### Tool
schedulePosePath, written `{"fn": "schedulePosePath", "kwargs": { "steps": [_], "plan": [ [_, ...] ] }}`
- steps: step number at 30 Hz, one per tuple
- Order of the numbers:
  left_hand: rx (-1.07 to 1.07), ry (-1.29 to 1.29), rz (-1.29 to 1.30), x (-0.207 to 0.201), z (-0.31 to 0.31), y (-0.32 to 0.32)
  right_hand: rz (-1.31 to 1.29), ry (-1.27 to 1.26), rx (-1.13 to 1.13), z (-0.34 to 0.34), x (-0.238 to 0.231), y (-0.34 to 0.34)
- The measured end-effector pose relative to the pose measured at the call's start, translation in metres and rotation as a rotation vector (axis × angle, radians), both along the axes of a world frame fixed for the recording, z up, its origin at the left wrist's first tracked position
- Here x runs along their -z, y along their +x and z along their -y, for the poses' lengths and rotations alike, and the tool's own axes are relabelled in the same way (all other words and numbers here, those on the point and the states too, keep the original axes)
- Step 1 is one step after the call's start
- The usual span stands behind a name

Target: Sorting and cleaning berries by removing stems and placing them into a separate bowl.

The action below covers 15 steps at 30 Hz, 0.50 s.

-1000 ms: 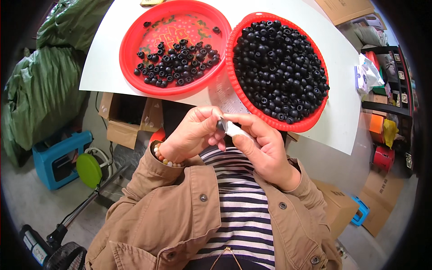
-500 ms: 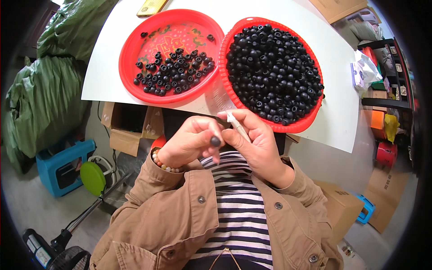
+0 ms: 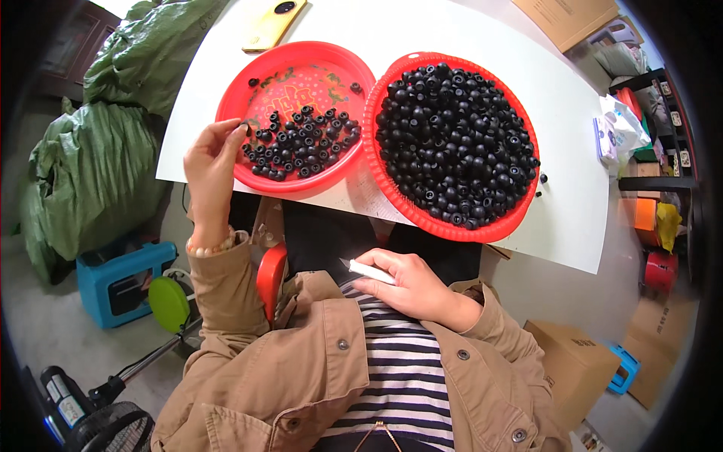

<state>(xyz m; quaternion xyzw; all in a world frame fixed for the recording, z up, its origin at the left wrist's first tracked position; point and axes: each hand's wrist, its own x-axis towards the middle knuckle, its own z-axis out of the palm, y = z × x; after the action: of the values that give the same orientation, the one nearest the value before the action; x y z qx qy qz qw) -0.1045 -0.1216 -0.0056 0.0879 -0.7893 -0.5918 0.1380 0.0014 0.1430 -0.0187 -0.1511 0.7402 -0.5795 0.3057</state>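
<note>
At the left rim of the red tray (image 3: 235, 102), my left hand (image 3: 208, 166) is raised, thumb and forefinger pinched on a small black part that barely shows at the fingertips. Hollow, rounded black parts (image 3: 305, 147) lie loosely across the tray's near half. My right hand (image 3: 422, 290) rests low in front of my striped shirt, fingers closed around a white-handled craft knife (image 3: 371, 272) whose short pointed blade faces left. Beyond that hand stands a red basin (image 3: 407, 207), heaped with many more of the same black parts.
The white table (image 3: 561, 226) carries both containers, with a yellow phone (image 3: 275, 24) behind the tray. A few stray black bits (image 3: 543, 178) lie right of the basin. A tissue pack (image 3: 606, 139) sits by the right edge; a cardboard box (image 3: 572, 369) stands below.
My left hand has moved from chest height forward and left to the tray, carrying the black part. My right hand has dropped back toward my body with the knife. The view has shifted slightly.
</note>
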Motion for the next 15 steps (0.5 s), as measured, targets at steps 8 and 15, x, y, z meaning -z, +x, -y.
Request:
{"fn": "schedulePosePath", "kwargs": {
  "steps": [8, 15],
  "plan": [
    [-0.059, -0.176, 0.010, 0.015, -0.003, -0.019, 0.005, 0.037, 0.004, -0.009, 0.003, 0.002],
    [0.146, -0.313, -0.138, -0.010, -0.047, -0.014, -0.002, 0.046, -0.006, -0.014, 0.008, 0.004]
  ]
}}
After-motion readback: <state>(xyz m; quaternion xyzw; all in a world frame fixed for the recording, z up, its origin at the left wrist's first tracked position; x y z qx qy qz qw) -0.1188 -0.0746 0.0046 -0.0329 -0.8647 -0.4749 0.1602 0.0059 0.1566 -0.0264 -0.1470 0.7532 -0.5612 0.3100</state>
